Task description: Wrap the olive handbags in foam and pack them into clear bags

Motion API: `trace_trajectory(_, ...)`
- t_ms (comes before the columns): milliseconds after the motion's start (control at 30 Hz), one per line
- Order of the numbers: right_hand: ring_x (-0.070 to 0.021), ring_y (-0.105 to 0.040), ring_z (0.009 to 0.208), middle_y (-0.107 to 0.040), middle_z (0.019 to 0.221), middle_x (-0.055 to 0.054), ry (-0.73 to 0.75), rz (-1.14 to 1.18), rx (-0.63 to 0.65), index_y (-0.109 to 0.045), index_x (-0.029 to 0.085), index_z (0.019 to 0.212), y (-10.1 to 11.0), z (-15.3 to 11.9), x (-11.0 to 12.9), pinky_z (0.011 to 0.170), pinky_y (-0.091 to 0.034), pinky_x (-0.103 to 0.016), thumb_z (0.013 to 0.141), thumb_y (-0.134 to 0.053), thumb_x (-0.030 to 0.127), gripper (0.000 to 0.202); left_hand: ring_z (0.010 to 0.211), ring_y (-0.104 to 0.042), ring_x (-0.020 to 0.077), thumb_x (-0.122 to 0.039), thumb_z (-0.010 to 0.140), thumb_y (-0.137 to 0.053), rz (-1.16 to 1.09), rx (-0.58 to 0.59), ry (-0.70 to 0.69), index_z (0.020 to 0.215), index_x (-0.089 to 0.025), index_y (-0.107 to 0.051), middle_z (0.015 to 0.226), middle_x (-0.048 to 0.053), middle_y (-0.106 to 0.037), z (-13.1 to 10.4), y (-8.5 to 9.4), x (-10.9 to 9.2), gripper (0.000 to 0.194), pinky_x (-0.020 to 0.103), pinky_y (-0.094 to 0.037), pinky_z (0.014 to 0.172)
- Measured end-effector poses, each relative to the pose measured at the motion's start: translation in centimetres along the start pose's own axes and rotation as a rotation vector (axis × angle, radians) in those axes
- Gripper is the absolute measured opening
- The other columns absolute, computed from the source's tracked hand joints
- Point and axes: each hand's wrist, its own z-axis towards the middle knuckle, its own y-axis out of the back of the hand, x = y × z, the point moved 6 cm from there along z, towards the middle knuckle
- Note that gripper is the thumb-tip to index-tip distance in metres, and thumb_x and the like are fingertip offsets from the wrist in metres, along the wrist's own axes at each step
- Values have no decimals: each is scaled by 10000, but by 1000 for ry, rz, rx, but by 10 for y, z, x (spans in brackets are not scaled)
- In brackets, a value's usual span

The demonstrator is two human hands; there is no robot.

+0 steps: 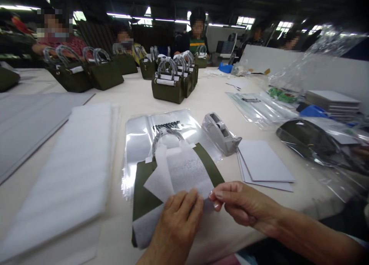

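An olive-green handbag [147,188] lies flat before me on the table, its handles [167,136] wrapped in clear film. White tissue paper [188,169] is folded over its front. My left hand [180,220] rests on the tissue with fingers stretched out. At the bag's right edge, my right hand [245,203] pinches a small clear piece of tape [212,195] between thumb and forefinger. A grey tape dispenser [220,132] stands just beyond the bag, on a clear plastic bag [141,130] with dark print.
Stacked white foam sheets [69,157] lie to the left, white cards [268,161] to the right. Further right is a dark item in clear plastic [311,142]. Several green handbags [167,90] stand across the table. A person [198,38] and other co-workers are behind them.
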Motion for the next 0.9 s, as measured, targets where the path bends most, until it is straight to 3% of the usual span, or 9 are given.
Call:
trace_trajectory(200,22,-302,308,-610,683,-19,-24,-101,-71,-628,98,795,2,8,0,293,-106,-138,699,-667,359,281,846,-476,170,-96,816,-472,19,74,-19,1006,-146,-583,1379,52,-374,2,-2,-2,225,316,-428,674)
trace_trajectory(433,8,-311,323,-588,642,-10,-84,-223,-136,-603,107,726,0,4,2,304,-131,-136,709,-616,385,279,847,-472,181,-121,823,-430,8,123,41,895,-207,-585,1241,-25,-529,9,-6,-1,191,324,-362,693)
trace_trajectory(633,-8,-372,347,-608,733,-8,-17,-172,-234,-521,135,913,3,-6,-10,313,-244,-135,646,-645,286,331,805,-466,168,-134,830,-440,-23,135,56,772,-196,-557,1215,-40,-546,9,-8,0,144,320,-329,681)
trace_trajectory(733,-20,-350,324,-599,677,7,41,-143,-281,-418,164,875,2,-7,-12,295,-236,-140,608,-658,280,377,802,-466,169,-142,842,-421,-26,123,64,812,-193,-573,1208,-33,-550,10,-7,1,163,320,-330,677)
trace_trajectory(900,-21,-334,306,-596,659,23,76,-114,-301,-341,195,851,1,-8,-9,281,-219,-130,621,-653,278,396,832,-473,162,-156,844,-447,30,138,25,1069,-208,-566,1193,-6,-560,13,-5,-1,260,304,-344,699)
